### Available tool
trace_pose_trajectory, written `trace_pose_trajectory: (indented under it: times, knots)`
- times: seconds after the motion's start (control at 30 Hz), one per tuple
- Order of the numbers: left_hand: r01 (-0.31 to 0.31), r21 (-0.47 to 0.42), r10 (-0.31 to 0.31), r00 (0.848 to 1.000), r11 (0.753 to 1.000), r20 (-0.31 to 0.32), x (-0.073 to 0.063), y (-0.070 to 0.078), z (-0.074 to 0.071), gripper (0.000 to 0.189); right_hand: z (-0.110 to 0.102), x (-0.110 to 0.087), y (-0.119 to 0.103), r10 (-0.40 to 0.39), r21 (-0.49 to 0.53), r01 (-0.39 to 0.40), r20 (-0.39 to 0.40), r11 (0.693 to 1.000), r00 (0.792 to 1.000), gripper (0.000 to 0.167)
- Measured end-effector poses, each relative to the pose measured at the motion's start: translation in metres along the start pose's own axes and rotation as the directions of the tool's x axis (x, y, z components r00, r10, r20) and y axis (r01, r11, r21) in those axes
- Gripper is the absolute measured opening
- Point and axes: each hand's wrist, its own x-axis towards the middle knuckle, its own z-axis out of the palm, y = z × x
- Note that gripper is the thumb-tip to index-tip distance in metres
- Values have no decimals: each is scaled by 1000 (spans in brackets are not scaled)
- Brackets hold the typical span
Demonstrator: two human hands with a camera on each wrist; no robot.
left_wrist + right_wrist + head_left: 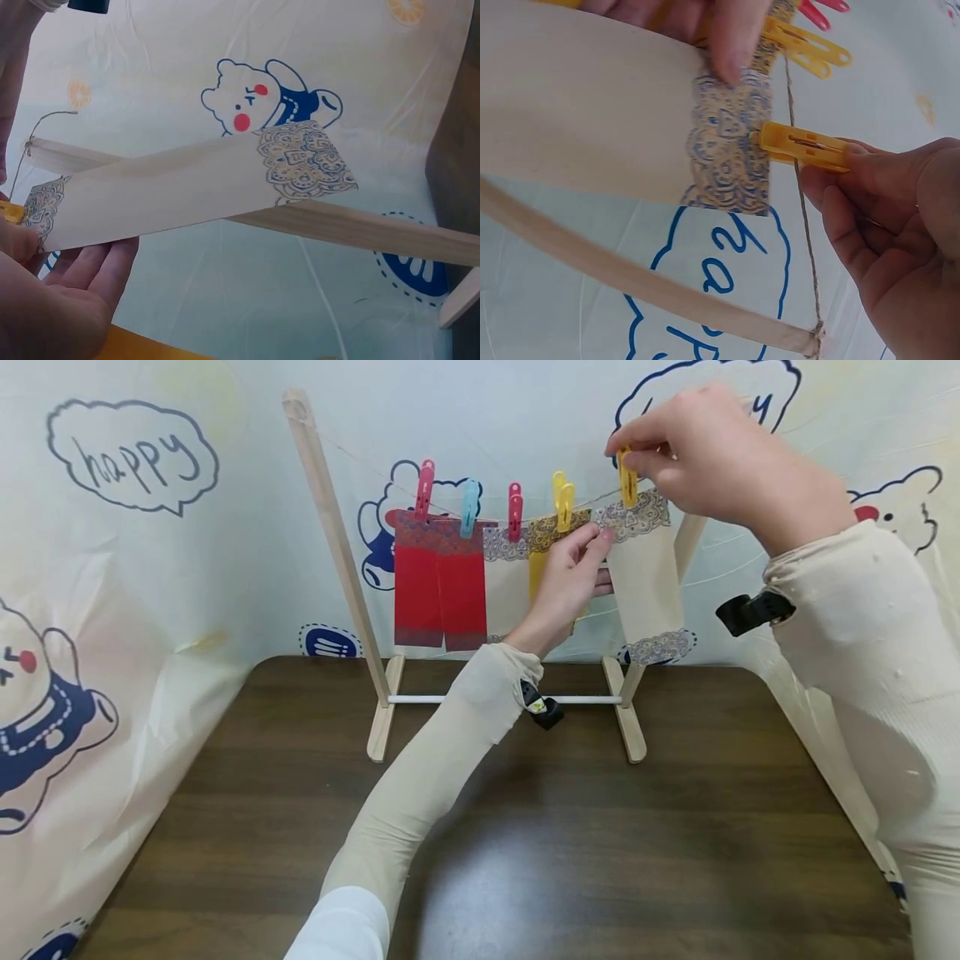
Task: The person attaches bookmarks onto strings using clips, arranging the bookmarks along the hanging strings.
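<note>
My left hand (567, 578) pinches the upper left corner of a cream card with lace-patterned ends (647, 581), its other fingers behind the card. Between right thumb and forefinger, my right hand (708, 456) pinches a yellow clothespin (627, 477). In the right wrist view that clothespin (802, 145) straddles the twine (804, 217), its tip at the card's patterned top edge. The card's full length, with its second patterned end (307, 161), shows in the left wrist view.
Left along the line hang red cards (438, 581), another cream card (506, 581) and a partly hidden yellow card, with pink, blue and yellow clothespins. A wooden stand (330, 535) with a white crossbar (416, 699) holds the line on a dark wooden table (637, 852).
</note>
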Motion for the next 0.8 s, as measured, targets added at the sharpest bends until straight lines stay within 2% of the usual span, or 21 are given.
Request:
trace_pose_trajectory:
  times: [0.17, 0.43, 0.57, 0.63, 0.7, 0.73, 0.8]
  knots:
    - [-15, 24, 16, 1000, 1000, -12, 0, -1, -2, 31, 4, 1, 0, 18, -31, -17, 26, 999, 999, 33]
    - [-20, 51, 20, 1000, 999, -18, 1, -1, -6, 27, 9, -1, 0, 7, 7, -7, 66, 1000, 998, 38]
    - [34, 95, -36, 999, 995, 13, -2, -5, -11, 28, 12, -2, 0, 5, 12, -6, 69, 1000, 998, 40]
    - [61, 167, -69, 997, 984, 45, -5, -9, -15, 34, 14, -2, 0, 7, 18, -8, 67, 1000, 998, 41]
    - [80, 314, -110, 991, 946, 80, -11, -14, -22, 43, 16, -3, -1, 15, 34, -16, 44, 999, 999, 41]
    - [77, 399, -127, 987, 914, 103, -16, -17, -26, 46, 17, -4, -1, 19, 45, -20, 24, 999, 1000, 42]
    - [52, 553, -165, 974, 831, 157, -27, -27, -36, 48, 19, -8, -1, 29, 63, -26, -38, 998, 999, 42]
